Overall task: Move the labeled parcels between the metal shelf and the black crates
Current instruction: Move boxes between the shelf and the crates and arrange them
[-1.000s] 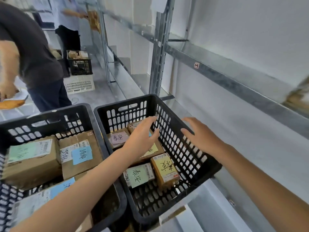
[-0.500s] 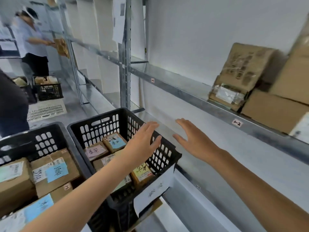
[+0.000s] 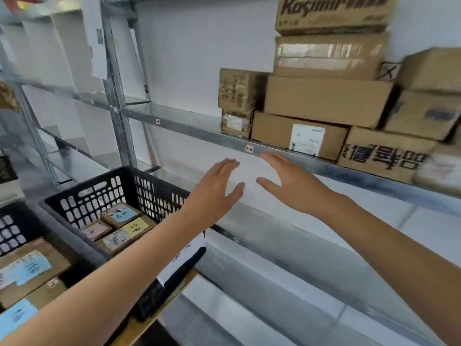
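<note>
Clearly between lifts, a person stands beside two black crates. The left crate (image 3: 15, 228) at the frame's edge holds brown parcels with blue labels (image 3: 32, 268). The right crate (image 3: 82, 183) beside it holds smaller parcels tagged blue (image 3: 121, 216), yellow (image 3: 136, 227) and pink (image 3: 96, 231). Both bare forearms stretch out past the right crate's far corner.

The left hand (image 3: 214, 193) and right hand (image 3: 291, 186) hang in the air side by side, palms turned roughly toward each other. Their fingers are straight and spread, the thumbs close but apart, and neither hand touches or carries anything.

Beyond them runs the metal shelf (image 3: 199, 134), its front lip showing just above the right hand's fingertips in the picture. Up and to the right of the hands, cartons are stacked several high on it. A small taped box (image 3: 235, 122) sits at the left end, and next to it a flat carton with a white label (image 3: 296, 136) sits at the shelf's edge.

By the look of it, the step in hand is a reach toward the shelf stock, with a parcel to come down into a crate. Which carton is meant cannot be told. The next move calls for lifting both hands past the lip and setting them on opposite sides of an end carton. It must then be drawn out without toppling the boxes piled above.
</note>
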A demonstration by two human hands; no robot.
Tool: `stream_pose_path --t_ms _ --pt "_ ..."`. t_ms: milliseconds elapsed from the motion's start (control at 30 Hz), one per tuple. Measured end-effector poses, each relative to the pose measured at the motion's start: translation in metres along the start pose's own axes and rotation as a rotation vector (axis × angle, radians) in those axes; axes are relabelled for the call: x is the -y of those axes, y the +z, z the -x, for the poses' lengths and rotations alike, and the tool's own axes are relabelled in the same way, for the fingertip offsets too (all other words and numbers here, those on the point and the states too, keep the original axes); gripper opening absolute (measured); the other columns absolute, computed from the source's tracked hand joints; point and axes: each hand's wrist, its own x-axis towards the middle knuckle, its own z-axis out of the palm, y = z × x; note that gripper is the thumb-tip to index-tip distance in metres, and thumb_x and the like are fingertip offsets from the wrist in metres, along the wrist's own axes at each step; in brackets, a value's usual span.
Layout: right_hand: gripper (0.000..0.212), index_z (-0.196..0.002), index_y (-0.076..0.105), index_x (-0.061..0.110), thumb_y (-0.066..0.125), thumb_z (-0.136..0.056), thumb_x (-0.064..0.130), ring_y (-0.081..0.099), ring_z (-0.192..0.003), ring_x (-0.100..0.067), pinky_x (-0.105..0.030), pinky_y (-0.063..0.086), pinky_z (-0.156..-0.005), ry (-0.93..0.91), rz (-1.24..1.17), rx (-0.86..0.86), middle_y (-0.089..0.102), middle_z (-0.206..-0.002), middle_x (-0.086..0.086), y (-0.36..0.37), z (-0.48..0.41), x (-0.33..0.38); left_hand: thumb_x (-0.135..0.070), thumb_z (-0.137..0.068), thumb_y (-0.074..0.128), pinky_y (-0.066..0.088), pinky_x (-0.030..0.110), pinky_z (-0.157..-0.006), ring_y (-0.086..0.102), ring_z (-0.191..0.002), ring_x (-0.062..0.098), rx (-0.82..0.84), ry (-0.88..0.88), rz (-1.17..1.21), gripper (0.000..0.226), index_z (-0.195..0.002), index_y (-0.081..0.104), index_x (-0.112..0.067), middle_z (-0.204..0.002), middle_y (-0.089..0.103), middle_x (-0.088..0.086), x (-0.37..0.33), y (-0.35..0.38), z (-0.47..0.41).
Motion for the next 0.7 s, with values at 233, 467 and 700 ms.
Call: stream_pose_path --t_ms 233,467,700 --pt "0.059 -0.155 0.031 0.021 0.05 -0.103 0.039 0.034 -0.143 -0.015 -0.022 0.027 -0.106 0.147 0.083 -0.191 0.034 -0.159 0.004 -0.081 0.077 -0.024 -0.032 -0.1 0.055 0.023 0.009 -0.099 0.04 -0.132 0.01 -0.022 0.233 0.13 0.049 -0.145 0.042 -0.019 -0.151 0.043 -0.001 -0.097 0.016 -0.035" --pt "0.057 -0.153 0.034 0.021 0.052 -0.102 0.04 0.042 -0.137 -0.018 -0.025 0.031 -0.1 0.302 0.189 -0.319 0.041 -0.154 0.0 -0.149 0.138 -0.048 -0.024 -0.099 0.057 0.031 0.014 -0.089 0.05 -0.12 0.016 0.002 0.359 0.317 0.04 -0.137 0.049 -0.013 -0.136 0.055 0.004 -0.183 0.022 -0.07" --pt "0.054 -0.151 0.037 0.019 0.051 -0.102 0.036 0.045 -0.136 -0.021 -0.027 0.033 -0.102 0.428 0.086 -0.503 0.045 -0.151 -0.003 -0.208 0.155 -0.079 -0.033 -0.102 0.049 0.031 0.008 -0.083 0.041 -0.112 -0.001 0.043 0.283 0.433 0.049 -0.147 0.037 -0.02 -0.148 0.045 -0.002 -0.235 0.017 -0.12"
